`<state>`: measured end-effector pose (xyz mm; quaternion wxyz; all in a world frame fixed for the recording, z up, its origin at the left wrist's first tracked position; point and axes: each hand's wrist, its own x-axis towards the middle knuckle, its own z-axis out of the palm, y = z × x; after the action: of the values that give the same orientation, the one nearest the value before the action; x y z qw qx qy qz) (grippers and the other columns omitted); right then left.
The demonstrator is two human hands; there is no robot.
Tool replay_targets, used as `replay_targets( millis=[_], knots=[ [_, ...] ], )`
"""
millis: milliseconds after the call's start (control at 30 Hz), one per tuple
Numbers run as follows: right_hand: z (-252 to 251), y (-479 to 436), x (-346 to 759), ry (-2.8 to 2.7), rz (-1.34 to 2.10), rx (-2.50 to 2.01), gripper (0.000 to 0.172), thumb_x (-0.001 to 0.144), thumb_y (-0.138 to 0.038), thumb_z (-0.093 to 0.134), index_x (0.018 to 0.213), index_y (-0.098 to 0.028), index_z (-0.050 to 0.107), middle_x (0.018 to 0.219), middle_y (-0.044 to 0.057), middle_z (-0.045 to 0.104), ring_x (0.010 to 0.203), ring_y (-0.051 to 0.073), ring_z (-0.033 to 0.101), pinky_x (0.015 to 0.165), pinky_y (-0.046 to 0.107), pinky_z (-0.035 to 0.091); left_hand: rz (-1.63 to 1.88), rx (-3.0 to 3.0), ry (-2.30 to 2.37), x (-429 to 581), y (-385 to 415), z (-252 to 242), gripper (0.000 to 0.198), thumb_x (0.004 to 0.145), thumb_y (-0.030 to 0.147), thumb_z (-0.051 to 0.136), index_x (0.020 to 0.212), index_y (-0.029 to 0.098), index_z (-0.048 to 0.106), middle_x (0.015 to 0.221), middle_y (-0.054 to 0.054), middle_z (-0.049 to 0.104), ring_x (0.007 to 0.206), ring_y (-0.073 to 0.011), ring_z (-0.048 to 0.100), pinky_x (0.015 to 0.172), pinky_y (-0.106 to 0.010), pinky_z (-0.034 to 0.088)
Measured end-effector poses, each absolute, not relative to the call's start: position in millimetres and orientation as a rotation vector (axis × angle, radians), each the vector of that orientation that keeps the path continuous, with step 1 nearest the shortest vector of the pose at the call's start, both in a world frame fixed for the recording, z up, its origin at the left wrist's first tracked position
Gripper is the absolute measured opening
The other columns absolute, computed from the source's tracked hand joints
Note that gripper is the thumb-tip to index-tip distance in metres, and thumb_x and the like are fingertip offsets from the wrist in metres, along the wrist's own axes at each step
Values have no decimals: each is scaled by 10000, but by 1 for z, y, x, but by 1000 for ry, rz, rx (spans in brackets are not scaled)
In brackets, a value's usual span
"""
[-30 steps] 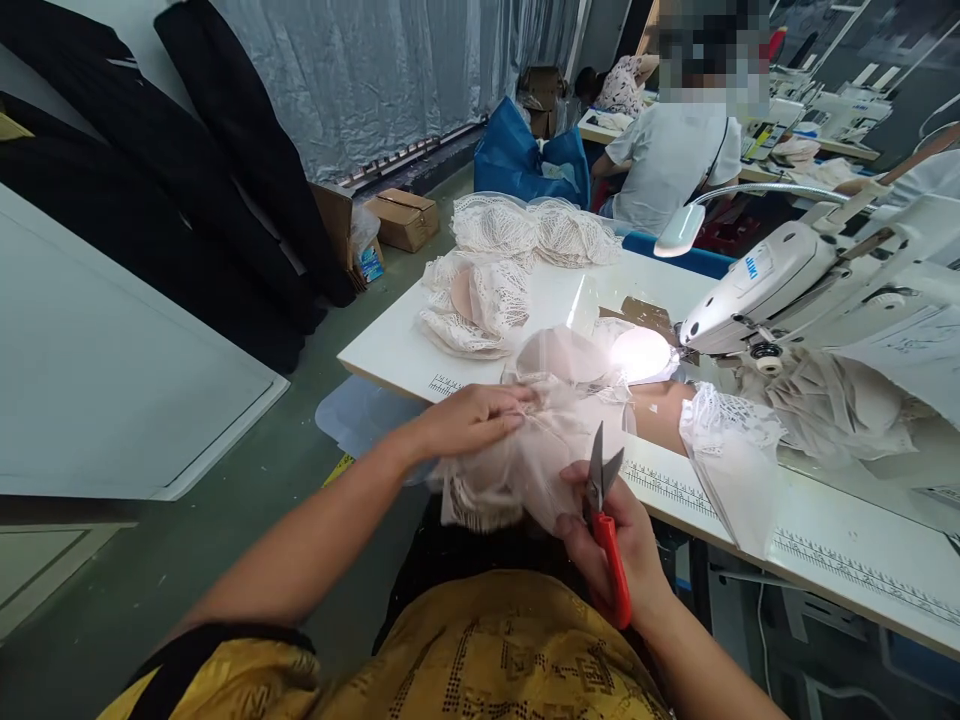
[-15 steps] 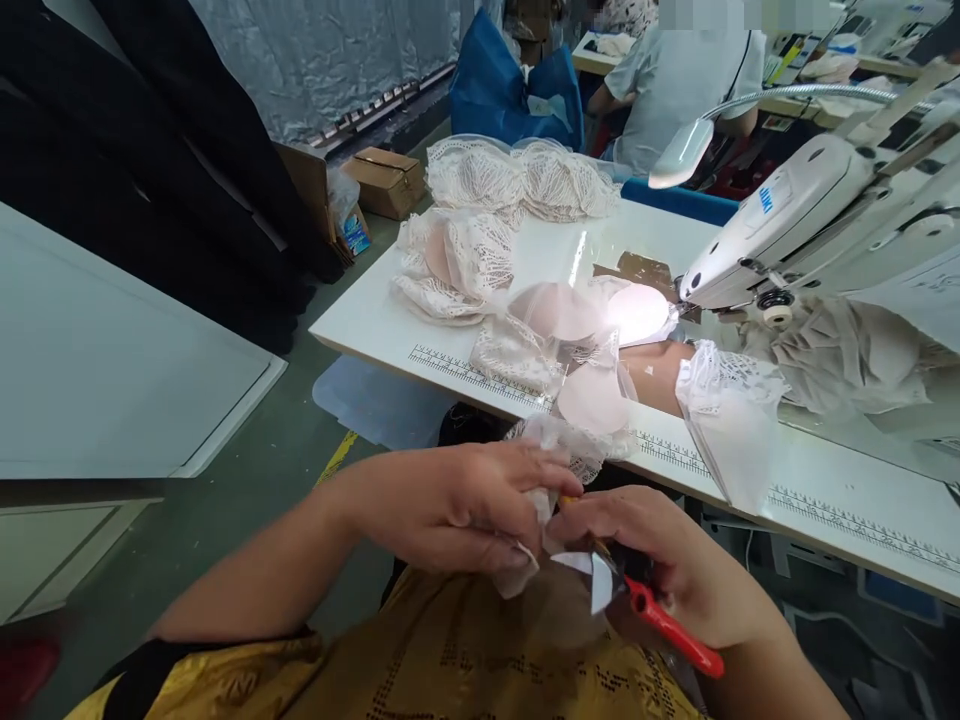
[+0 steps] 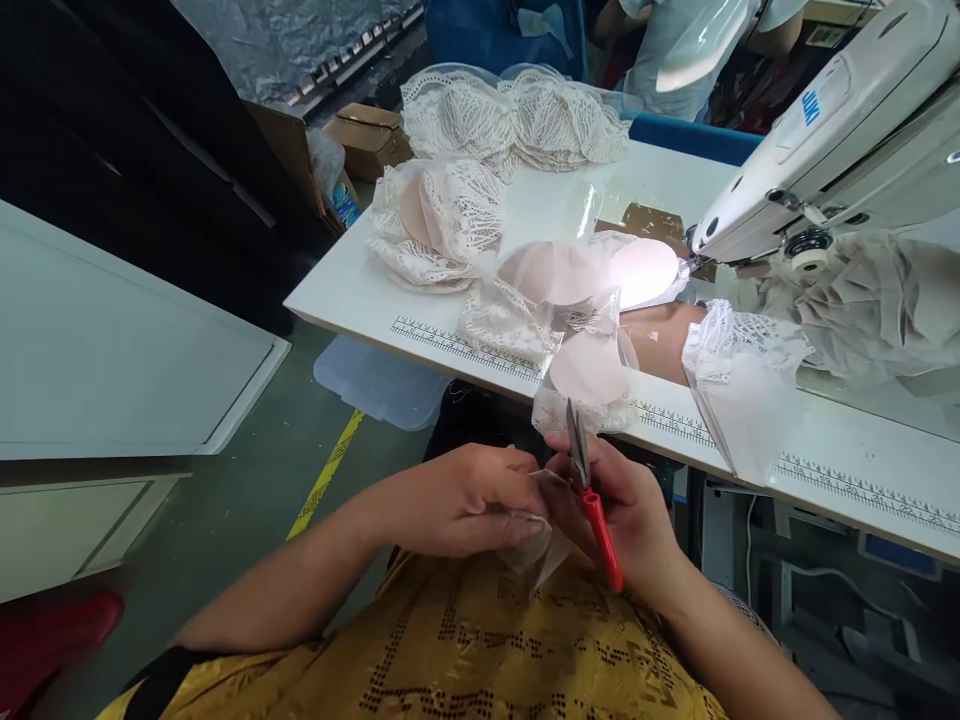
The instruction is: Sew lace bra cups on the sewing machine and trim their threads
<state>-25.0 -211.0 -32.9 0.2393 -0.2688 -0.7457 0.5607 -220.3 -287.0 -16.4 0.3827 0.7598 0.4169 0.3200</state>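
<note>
My left hand (image 3: 472, 505) is closed, pinching a piece of sheer white mesh (image 3: 531, 550) between thumb and fingers, low in front of my body. Right beside it, my right hand (image 3: 634, 510) holds a pair of red-handled scissors (image 3: 598, 530). The blades point up and away toward the table edge. Some of the mesh lies between the two hands, partly hidden by the fingers. Just beyond them, a pale bra cup with lace (image 3: 591, 368) overhangs the table's front edge. More joined cups and lace (image 3: 555, 275) lead back to the sewing machine.
A white sewing machine (image 3: 840, 130) stands at the right of the table (image 3: 337, 290). Stacked lace bra pieces (image 3: 517, 120) lie at the back, another lace bundle (image 3: 442, 220) at left, and beige fabric (image 3: 885, 300) behind the machine head. A co-worker (image 3: 675, 60) sits beyond.
The scissors have swung from pointing left to pointing away, and their blades are closer together. My hands have shifted on the mesh. The view has tilted downward.
</note>
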Motion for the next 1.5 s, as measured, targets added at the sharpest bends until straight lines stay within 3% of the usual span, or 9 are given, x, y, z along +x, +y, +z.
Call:
replay_targets(
  millis=[167, 367, 467, 700, 900, 1133, 1300, 1500],
  knots=[
    [-44, -206, -15, -1951, 1552, -865, 315, 853, -238, 619, 1167, -269, 616, 785, -13, 638, 646, 140, 578, 629, 263, 504, 989, 1744, 1106, -212, -287, -39, 226, 963, 263, 472, 906, 128, 643, 788, -62, 570, 755, -154, 573, 695, -252, 485],
    [-58, -188, 31, -2259, 1538, -777, 512, 812, -283, 692, 1305, -299, 555, 939, 25, 661, 760, 169, 620, 706, 286, 523, 1013, 1721, 1110, -225, -287, -41, 169, 938, 151, 503, 1015, 141, 654, 1074, -131, 661, 1072, -223, 613, 923, -342, 507],
    [-65, -188, 50, -2362, 1536, -724, 541, 787, -304, 726, 1304, -306, 569, 948, 24, 673, 790, 180, 631, 731, 282, 518, 1019, 1716, 1165, -231, -288, -44, 187, 931, 135, 517, 1039, 150, 669, 1064, -113, 688, 1048, -204, 641, 912, -321, 526],
    [-74, -198, 44, -2385, 1680, -838, 354, 812, -343, 682, 1145, -228, 651, 684, -26, 591, 613, 147, 516, 562, 233, 425, 902, 1919, 1373, -239, -284, -42, 227, 951, 173, 490, 1112, 167, 651, 1091, -105, 676, 1046, -195, 634, 890, -296, 525],
    [-69, -196, 24, -2415, 1728, -807, 359, 815, -397, 670, 1133, -233, 639, 732, -13, 589, 627, 150, 490, 568, 243, 408, 816, 1958, 1332, -243, -286, -25, 227, 945, 152, 487, 1114, 172, 638, 1045, -91, 678, 988, -184, 641, 854, -279, 522],
    [-63, -195, 18, -2445, 1784, -716, 348, 806, -409, 685, 1107, -238, 650, 847, 17, 677, 721, 188, 592, 644, 267, 463, 817, 1852, 1228, -235, -290, -29, 212, 957, 206, 483, 1069, 166, 659, 1002, -100, 686, 884, -172, 659, 774, -256, 529],
    [-63, -195, 13, -2474, 1672, -658, 449, 779, -413, 718, 1181, -239, 620, 977, 50, 695, 844, 222, 639, 750, 301, 486, 806, 1770, 1149, -227, -289, -31, 217, 949, 189, 495, 1065, 144, 673, 981, -112, 679, 854, -171, 657, 762, -256, 521],
    [-61, -196, 7, -2527, 1584, -627, 549, 737, -508, 739, 1192, -230, 610, 994, 75, 685, 862, 243, 634, 777, 335, 491, 841, 1725, 1129, -224, -289, -34, 229, 943, 184, 515, 1097, 146, 679, 957, -108, 687, 849, -171, 652, 759, -261, 522]
  ],
)
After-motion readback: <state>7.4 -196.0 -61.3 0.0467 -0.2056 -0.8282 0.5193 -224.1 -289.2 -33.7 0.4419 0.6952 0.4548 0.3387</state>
